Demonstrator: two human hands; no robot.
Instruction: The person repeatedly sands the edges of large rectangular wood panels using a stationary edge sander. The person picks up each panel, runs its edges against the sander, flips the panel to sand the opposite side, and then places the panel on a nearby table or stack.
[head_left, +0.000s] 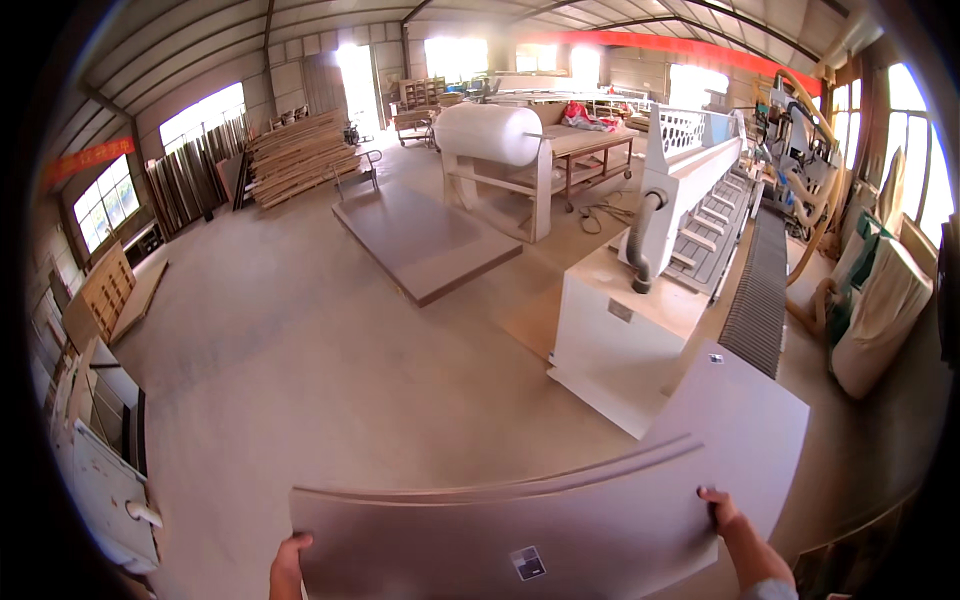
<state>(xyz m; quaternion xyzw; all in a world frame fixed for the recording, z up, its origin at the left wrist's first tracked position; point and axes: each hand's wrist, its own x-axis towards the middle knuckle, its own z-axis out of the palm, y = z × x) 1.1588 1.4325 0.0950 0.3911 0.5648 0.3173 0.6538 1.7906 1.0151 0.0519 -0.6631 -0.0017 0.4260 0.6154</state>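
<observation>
A wide grey-brown board spans the lower middle, held up in front of me, with a small square label on its face. Behind its top edge show the edges of more boards of the same colour. My left hand grips the left edge, thumb over the front. At the right end my right hand is closed on the board, thumb against its face; most fingers of both hands are hidden behind it. Just beyond my right hand, a larger grey-brown panel with its own label slopes up toward the machine.
A long white machine with a slatted bed stands ahead right. A low stack of brown sheets lies on the floor ahead, beside a foam roll on a stand. Timber is piled far left; a white cabinet stands near left.
</observation>
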